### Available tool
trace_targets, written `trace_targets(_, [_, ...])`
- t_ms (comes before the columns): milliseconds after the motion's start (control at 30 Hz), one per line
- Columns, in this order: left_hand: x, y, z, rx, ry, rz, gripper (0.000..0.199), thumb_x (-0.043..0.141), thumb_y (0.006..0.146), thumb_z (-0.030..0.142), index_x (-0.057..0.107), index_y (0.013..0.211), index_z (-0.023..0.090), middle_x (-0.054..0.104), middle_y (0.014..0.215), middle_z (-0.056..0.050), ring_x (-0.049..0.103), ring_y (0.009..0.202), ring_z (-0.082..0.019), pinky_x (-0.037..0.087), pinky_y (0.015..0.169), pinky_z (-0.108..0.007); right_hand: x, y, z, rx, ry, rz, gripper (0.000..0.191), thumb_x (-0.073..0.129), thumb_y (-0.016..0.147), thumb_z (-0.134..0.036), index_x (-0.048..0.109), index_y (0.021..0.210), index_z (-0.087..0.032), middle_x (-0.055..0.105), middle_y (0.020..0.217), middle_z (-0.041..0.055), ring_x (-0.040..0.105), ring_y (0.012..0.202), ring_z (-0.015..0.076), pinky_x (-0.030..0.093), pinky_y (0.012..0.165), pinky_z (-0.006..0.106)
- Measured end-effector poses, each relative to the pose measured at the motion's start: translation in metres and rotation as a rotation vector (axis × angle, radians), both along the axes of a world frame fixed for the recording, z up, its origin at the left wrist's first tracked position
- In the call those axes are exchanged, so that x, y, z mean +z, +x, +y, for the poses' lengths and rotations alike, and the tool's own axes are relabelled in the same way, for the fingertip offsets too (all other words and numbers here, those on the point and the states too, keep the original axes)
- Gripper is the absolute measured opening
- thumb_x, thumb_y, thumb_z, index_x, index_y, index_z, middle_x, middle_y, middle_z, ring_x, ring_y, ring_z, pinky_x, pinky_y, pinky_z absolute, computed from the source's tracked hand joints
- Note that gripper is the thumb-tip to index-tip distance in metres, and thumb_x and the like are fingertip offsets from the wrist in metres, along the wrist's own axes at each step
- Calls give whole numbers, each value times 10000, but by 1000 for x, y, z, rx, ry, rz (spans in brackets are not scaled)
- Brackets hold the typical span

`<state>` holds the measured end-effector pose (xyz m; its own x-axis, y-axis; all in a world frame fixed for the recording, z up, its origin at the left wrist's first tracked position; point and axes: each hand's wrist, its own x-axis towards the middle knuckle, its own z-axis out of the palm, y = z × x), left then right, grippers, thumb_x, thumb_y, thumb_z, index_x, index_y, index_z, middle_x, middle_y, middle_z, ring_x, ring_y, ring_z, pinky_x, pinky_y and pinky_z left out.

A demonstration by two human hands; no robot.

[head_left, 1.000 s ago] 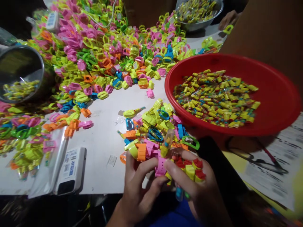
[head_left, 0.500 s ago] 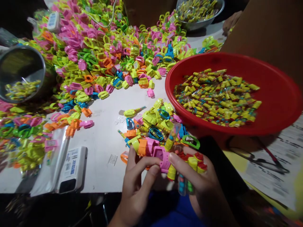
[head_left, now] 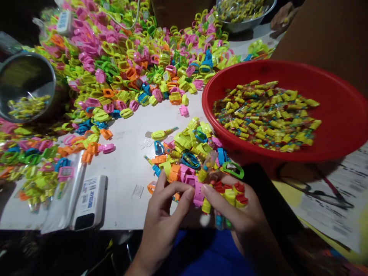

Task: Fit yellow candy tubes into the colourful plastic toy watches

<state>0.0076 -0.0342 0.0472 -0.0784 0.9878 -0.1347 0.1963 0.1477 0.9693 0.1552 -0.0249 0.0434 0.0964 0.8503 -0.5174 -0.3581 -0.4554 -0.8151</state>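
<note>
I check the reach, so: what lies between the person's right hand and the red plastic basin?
In the head view, a green plastic frame and a blue piece lie between the right hand and the red plastic basin.

The steel bowl [head_left: 244,17] is cut off by the top edge, and the co-worker's hand [head_left: 283,17] is cut off and blurred. Print on the white box's label [head_left: 89,199] is too small to read, the paper sheet [head_left: 330,207] is blurred, and the left hand [head_left: 162,220] and right hand [head_left: 238,218] hide much of the pink plastic strap [head_left: 197,195].
</note>
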Motion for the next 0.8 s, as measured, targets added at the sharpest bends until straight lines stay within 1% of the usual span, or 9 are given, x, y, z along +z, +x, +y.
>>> trace_targets(67, [2, 3, 0, 12, 7, -2, 226, 737, 970, 404, 776, 787, 277, 682, 811, 35, 655, 838, -205, 232, 1270, -506, 1, -1, -1, -31, 13, -66, 638, 1005, 642, -477, 753, 1140, -169, 844, 1078, 151, 819, 986, 356, 688, 811, 400])
trace_targets(133, [3, 5, 1, 29, 13, -1, 234, 736, 969, 410, 768, 782, 274, 676, 804, 39, 647, 807, -196, 236, 1263, -502, 5, -1, -1, -21, 30, -115, 615, 1001, 642, -462, 745, 1124, -179, 838, 1070, 136, 813, 942, 321, 678, 785, 360])
trace_targets(200, [2, 6, 1, 45, 20, 0, 238, 736, 971, 420, 765, 785, 274, 674, 801, 40, 641, 807, -196, 257, 1245, -490, 9, -1, 0, 17, 60, -122, 517, 968, 690, -474, 736, 1057, -195, 829, 957, 86, 791, 830, 250, 654, 748, 299])
trace_targets(267, [0, 6, 0, 56, 26, 0, 234, 738, 973, 425, 766, 794, 277, 675, 808, 38, 630, 814, -197, 296, 1211, -471, 14, -2, 1, 66, 116, -108, 366, 905, 783, -484, 712, 937, -214, 767, 789, 14, 720, 702, 169, 601, 680, 227])
trace_targets(367, [-3, 5, -2, 65, 36, 21, 258, 721, 989, 437, 770, 787, 285, 679, 830, 20, 614, 888, -219, 365, 1124, -429, 17, -4, 3, 95, 227, -126, 276, 813, 897, -435, 666, 809, -219, 648, 693, -33, 611, 647, 116, 514, 629, 178])
trace_targets(500, [-6, 3, -6, 78, 46, 68, 262, 703, 1003, 458, 798, 803, 316, 678, 854, -3, 584, 1013, -248, 397, 1021, -378, 14, -6, 4, 76, 262, -139, 210, 787, 919, -366, 667, 821, -224, 656, 741, -31, 617, 684, 124, 517, 667, 189])
trace_targets(600, [-6, 4, -6, 94, 56, 80, 209, 734, 979, 444, 806, 825, 324, 671, 856, -2, 577, 989, -239, 414, 931, -346, 13, -3, 5, 83, 247, -150, 219, 795, 898, -391, 680, 824, -221, 683, 773, -16, 652, 745, 148, 539, 724, 208])
trace_targets(700, [-5, 7, -5, 122, 66, 77, 175, 758, 959, 426, 803, 837, 310, 658, 852, -2, 589, 937, -222, 434, 842, -322, 15, 2, 5, 131, 223, -172, 235, 822, 852, -411, 693, 819, -218, 708, 785, -6, 680, 777, 166, 545, 751, 225])
trace_targets(800, [-5, 9, -4, 154, 77, 77, 190, 766, 955, 441, 811, 846, 293, 648, 870, -14, 610, 934, -221, 475, 810, -312, 18, 8, 5, 180, 211, -226, 219, 805, 837, -413, 707, 824, -218, 727, 777, 5, 716, 807, 197, 555, 786, 258])
